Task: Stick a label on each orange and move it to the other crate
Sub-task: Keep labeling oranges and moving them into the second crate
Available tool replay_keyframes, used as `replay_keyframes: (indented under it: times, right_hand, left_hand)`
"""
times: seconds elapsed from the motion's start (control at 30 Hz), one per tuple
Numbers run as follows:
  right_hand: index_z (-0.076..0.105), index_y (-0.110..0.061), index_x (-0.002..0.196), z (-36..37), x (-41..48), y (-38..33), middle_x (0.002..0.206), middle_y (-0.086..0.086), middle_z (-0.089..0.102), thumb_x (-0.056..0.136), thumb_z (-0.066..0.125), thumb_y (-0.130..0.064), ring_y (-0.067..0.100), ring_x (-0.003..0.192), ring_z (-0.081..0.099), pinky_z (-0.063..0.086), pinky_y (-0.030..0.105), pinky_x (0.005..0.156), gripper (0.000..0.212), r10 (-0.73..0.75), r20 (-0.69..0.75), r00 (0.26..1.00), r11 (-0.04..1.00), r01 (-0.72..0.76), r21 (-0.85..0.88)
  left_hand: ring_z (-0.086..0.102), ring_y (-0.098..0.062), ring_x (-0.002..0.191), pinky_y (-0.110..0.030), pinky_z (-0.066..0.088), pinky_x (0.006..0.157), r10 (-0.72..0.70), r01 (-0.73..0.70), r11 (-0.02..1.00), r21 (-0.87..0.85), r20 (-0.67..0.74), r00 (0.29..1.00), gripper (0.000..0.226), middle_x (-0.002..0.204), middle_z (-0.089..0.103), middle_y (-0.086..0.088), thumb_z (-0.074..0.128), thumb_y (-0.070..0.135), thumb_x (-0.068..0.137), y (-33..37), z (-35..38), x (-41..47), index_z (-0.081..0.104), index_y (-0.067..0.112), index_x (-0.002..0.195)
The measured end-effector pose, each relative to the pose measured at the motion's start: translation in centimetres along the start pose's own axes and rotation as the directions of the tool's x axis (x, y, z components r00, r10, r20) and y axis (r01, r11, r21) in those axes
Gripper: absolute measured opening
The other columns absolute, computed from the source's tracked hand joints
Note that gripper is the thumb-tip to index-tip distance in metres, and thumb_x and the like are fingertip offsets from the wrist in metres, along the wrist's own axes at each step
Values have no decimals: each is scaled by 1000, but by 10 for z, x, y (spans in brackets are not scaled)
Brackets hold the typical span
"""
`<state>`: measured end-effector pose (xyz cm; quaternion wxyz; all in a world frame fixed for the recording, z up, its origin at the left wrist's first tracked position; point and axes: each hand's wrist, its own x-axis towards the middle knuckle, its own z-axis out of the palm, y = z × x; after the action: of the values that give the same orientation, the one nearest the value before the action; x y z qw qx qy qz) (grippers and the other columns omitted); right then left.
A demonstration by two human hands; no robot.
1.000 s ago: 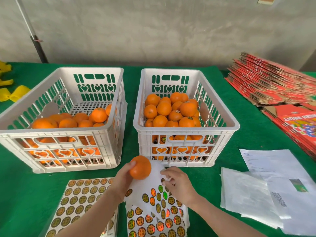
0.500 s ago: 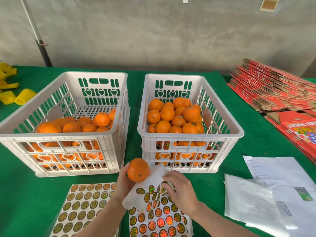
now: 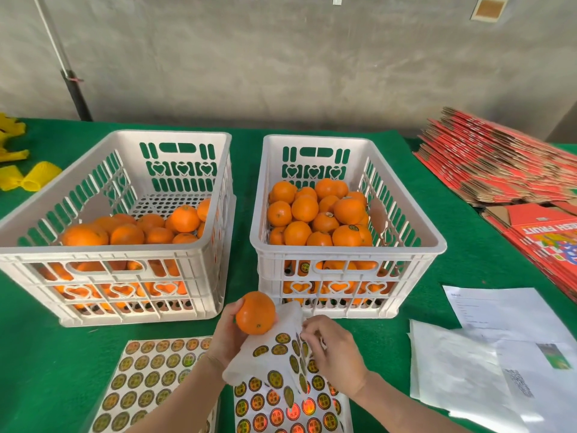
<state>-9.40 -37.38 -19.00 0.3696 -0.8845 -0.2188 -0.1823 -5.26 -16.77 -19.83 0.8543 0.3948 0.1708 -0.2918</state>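
Observation:
My left hand (image 3: 226, 334) grips an orange (image 3: 255, 313) just in front of the right crate. Under it a sticker sheet (image 3: 274, 360) curls up off the table, and my right hand (image 3: 332, 348) pinches at its lifted edge among the round labels. The left white crate (image 3: 118, 254) holds a low layer of oranges. In the right white crate (image 3: 346, 254) oranges are piled higher, and some of them show labels. A second sheet of labels (image 3: 150, 379) lies flat at the lower left.
White papers (image 3: 487, 357) lie on the green cloth to the right. Flattened red cartons (image 3: 499, 164) are stacked at the far right. Yellow foam nets (image 3: 28, 176) sit at the far left. A dark pole (image 3: 76, 95) leans on the grey wall.
The sticker sheet has curled up higher under the orange, and my right hand has shifted a little along its edge. The orange stays in my left hand.

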Motion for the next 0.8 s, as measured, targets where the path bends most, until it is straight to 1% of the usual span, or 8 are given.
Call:
replay_keyframes:
  times: [0.1, 0.17, 0.3, 0.4, 0.57, 0.67, 0.73, 0.8]
  right_hand:
    - [62, -1, 84, -5, 0, 3, 78, 4, 63, 86, 59, 2, 6, 66, 56, 47, 12, 61, 4, 73, -30, 997, 997, -72, 10]
    - [63, 0, 84, -7, -1, 4, 76, 5, 64, 86, 60, 3, 11, 62, 59, 49, 19, 57, 4, 92, -33, 995, 996, -92, -17]
    - [62, 0, 83, -8, -4, 3, 73, 5, 62, 94, 52, -13, 14, 57, 58, 49, 27, 52, 19, 112, -47, 993, 992, -114, -51]
    - [62, -2, 84, -8, -3, 4, 74, 4, 62, 90, 58, -6, 15, 61, 59, 49, 26, 55, 9, 153, -18, 988, 988, -153, -29]
    - [63, -4, 84, -9, 5, 8, 75, -1, 62, 86, 61, 1, 10, 67, 59, 50, 20, 62, 7, 260, 49, 964, 964, -262, 38]
    - [63, -7, 82, -13, 12, 6, 76, -1, 62, 86, 59, 4, 10, 70, 59, 48, 13, 65, 12, 306, 87, 948, 947, -312, 74]
    - [62, -14, 80, -16, 19, -1, 79, -4, 64, 87, 61, 1, 7, 74, 60, 49, 13, 69, 17, 348, 87, 933, 926, -357, 127]
    - [61, -21, 78, -19, 28, -13, 81, -8, 67, 87, 62, -3, 4, 79, 61, 48, 13, 72, 20, 395, 82, 915, 886, -403, 228]
  left_hand:
    - [67, -38, 82, -43, 55, 70, -30, 38, 984, 173, -50, 998, 120, 92, 70, -22, 90, 50, 2, 8, -1, 0, 55, 11, 110]
    - [65, -35, 87, -41, 53, 72, -15, 45, 942, 332, -93, 996, 127, 98, 67, -18, 86, 56, -3, 13, -2, -1, 52, 15, 112]
    - [59, -42, 111, -50, 48, 96, -219, 188, 818, 543, -9, 976, 118, 118, 64, -24, 89, 53, 22, 24, 1, -14, 50, 12, 125]
    - [63, -35, 104, -49, 47, 100, -255, 188, 738, 648, 10, 967, 101, 116, 65, -21, 79, 52, 42, 30, 2, -18, 50, 8, 128]
    - [65, -33, 101, -49, 49, 96, -141, 89, 701, 708, 16, 990, 103, 113, 67, -16, 83, 50, 39, 38, 6, -24, 49, 13, 129]
    - [36, -31, 135, -46, 31, 112, -18, -6, 614, 789, 21, 1000, 100, 153, 29, -9, 76, 50, 39, 45, 12, -27, 37, 32, 130]
    - [18, -25, 143, -45, 22, 116, 82, -90, 490, 867, 57, 995, 92, 158, 4, 1, 76, 47, 43, 49, 16, -30, 42, 33, 127]
    - [22, -22, 140, -40, 27, 113, 144, -150, 431, 890, 97, 985, 83, 155, 8, 5, 77, 38, 52, 52, 20, -35, 46, 29, 129]
